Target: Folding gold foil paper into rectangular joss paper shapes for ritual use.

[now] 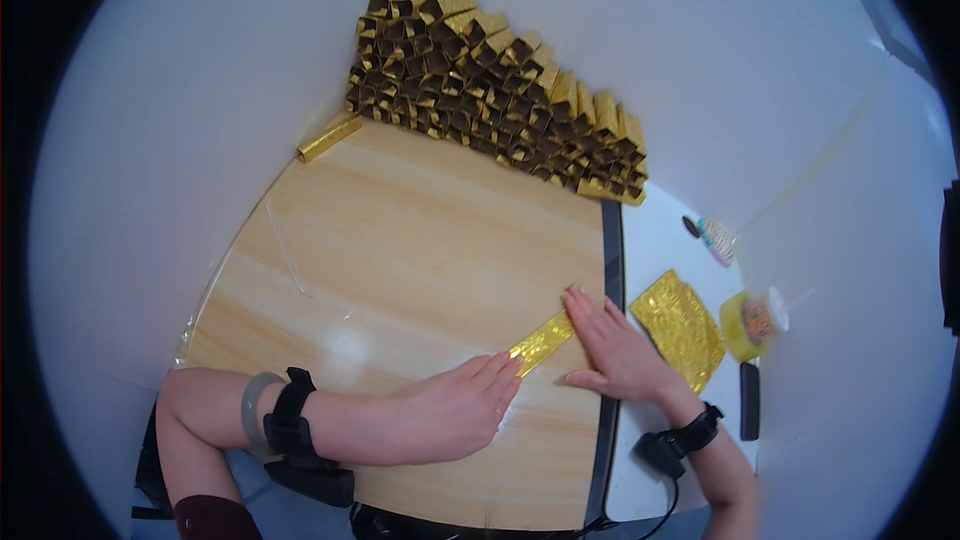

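Observation:
A flat strip of shiny gold foil paper (543, 342) lies slantwise on the wooden tabletop (430, 240). My left hand (450, 412) rests over its near-left end, fingers stretched out and pressed down flat. At the far-right end, my right hand (622, 348) lies with straight fingers on the strip and its thumb spread away. Both hands hide the strip's ends. Beside my right hand, a pile of gold foil sheets (680, 328) lies on the white side table (640, 460).
Square gold paper tubes (480, 80) are stacked against the back wall, with one loose gold tube (330, 140) at the left. A thin clear strip (286, 248) lies on the wood. At the right are a yellow tape roll (738, 328), a white-lidded container (762, 316) and a black rectangular object (750, 402).

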`<state>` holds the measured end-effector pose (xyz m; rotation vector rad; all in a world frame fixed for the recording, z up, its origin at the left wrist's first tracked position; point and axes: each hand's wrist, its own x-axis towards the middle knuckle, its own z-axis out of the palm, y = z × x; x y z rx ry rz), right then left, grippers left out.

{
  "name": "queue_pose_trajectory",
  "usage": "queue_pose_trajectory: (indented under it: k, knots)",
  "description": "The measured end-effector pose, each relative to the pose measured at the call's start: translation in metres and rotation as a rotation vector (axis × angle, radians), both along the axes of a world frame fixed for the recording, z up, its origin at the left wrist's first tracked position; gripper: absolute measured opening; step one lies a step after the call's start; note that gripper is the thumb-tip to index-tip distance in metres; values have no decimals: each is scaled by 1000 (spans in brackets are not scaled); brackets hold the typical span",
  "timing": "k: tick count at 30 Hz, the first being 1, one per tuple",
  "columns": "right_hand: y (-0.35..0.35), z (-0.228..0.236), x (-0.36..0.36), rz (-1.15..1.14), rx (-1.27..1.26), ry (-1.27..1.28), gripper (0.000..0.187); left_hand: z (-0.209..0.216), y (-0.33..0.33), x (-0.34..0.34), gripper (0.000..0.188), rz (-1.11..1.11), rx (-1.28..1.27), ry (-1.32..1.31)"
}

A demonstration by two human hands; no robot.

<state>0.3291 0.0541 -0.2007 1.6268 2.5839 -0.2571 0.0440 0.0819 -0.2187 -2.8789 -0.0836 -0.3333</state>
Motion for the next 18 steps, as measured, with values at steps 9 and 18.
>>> queue_pose_trajectory:
  k: [9, 18]
  knots:
    - [-17, 3, 7, -32, 119, -77, 96, -13, -1, 29, 20, -84, -18, -97]
    - [-12, -11, -5, 24, 131, -18, 99, -3, 73, 62, 31, -316, -269, 45]
